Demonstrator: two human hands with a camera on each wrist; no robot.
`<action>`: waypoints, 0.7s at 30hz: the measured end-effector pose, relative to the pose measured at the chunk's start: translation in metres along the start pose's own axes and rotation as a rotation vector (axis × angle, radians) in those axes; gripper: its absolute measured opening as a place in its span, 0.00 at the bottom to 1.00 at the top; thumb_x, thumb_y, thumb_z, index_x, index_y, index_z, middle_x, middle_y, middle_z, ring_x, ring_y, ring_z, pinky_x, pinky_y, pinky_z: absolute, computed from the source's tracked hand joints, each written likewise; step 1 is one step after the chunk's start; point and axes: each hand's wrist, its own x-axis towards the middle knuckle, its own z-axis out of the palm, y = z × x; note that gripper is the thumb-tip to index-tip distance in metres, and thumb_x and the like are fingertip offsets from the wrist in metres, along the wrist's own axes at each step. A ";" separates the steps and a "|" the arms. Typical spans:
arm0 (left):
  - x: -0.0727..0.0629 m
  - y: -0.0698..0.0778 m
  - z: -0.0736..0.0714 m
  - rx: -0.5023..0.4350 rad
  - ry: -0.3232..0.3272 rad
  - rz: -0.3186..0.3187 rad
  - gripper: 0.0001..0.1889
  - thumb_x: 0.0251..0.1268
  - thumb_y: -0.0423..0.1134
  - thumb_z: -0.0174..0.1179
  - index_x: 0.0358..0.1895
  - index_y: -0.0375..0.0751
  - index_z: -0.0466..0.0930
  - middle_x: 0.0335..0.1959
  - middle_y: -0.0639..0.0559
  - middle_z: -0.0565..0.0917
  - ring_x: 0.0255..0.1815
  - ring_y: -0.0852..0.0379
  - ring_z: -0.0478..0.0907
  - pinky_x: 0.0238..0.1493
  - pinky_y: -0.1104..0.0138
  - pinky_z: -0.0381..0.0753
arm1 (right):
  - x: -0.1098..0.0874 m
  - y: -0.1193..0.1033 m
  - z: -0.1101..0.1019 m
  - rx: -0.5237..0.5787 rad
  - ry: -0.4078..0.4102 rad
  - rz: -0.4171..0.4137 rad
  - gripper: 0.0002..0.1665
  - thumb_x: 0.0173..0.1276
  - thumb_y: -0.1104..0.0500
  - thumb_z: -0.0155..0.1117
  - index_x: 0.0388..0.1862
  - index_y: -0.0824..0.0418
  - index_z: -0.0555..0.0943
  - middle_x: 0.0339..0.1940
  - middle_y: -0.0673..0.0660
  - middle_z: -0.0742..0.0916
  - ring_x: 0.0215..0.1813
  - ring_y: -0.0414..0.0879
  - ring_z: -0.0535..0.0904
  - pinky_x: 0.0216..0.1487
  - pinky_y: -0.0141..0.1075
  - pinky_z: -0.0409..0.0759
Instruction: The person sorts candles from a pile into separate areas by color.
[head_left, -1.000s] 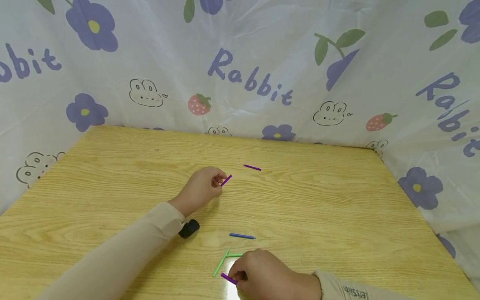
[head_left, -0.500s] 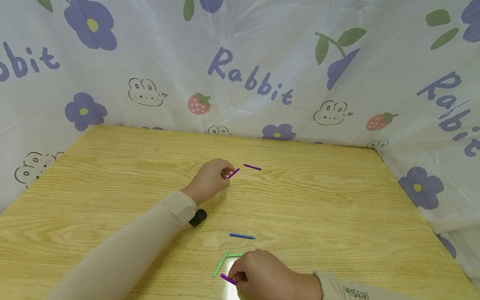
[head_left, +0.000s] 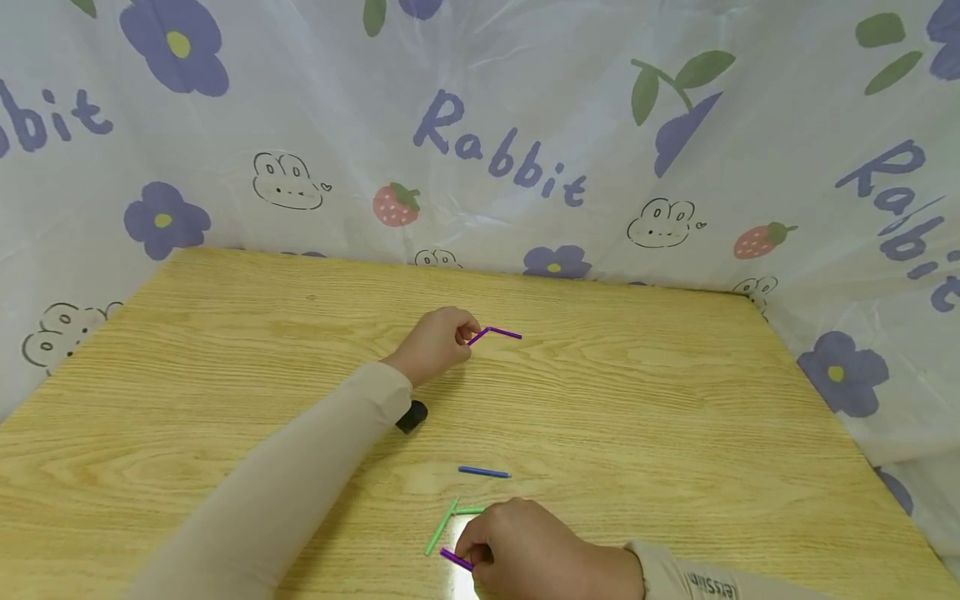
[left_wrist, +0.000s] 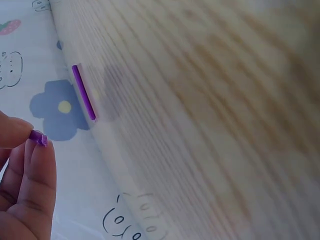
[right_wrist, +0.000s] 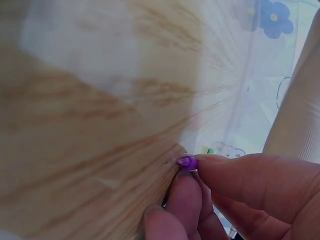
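Observation:
Toward the back of the table, my left hand [head_left: 435, 343] pinches a short purple stick [head_left: 477, 337] between thumb and fingers. Its far end meets, in the head view, the left end of another purple stick [head_left: 506, 333] lying on the wood. From the left wrist, the held stick shows end-on at the fingertips, with the lying purple stick [left_wrist: 84, 93] beyond. Near the front edge my right hand [head_left: 532, 550] pinches a third purple stick [head_left: 456, 559]. In the right wrist view only that stick's end [right_wrist: 188, 162] shows, close over the tabletop.
Two green sticks, one slanted [head_left: 442, 527] and one crosswise [head_left: 471, 510], lie just beyond the right hand, which partly covers the crosswise one. A blue stick [head_left: 484, 472] lies farther on. Behind the wooden table [head_left: 637, 433] hangs a printed curtain [head_left: 487, 50].
My left hand has moved away from me and to the right, bringing its purple stick up to the end of the lying purple one. The right hand has stayed in place.

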 end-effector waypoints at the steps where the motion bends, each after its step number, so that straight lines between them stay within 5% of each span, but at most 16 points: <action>1: 0.002 0.000 0.001 0.000 -0.003 0.002 0.15 0.58 0.23 0.59 0.50 0.32 0.79 0.41 0.44 0.78 0.42 0.50 0.73 0.45 0.63 0.76 | 0.000 0.000 0.000 -0.010 0.006 -0.005 0.11 0.54 0.71 0.65 0.27 0.55 0.86 0.20 0.37 0.76 0.23 0.28 0.66 0.27 0.20 0.68; 21: 0.038 -0.012 0.004 0.148 -0.031 0.031 0.15 0.57 0.21 0.59 0.48 0.32 0.81 0.38 0.44 0.78 0.41 0.50 0.73 0.47 0.61 0.75 | -0.001 -0.002 -0.001 -0.011 0.010 -0.001 0.13 0.52 0.71 0.63 0.25 0.53 0.85 0.17 0.35 0.73 0.22 0.27 0.65 0.26 0.19 0.67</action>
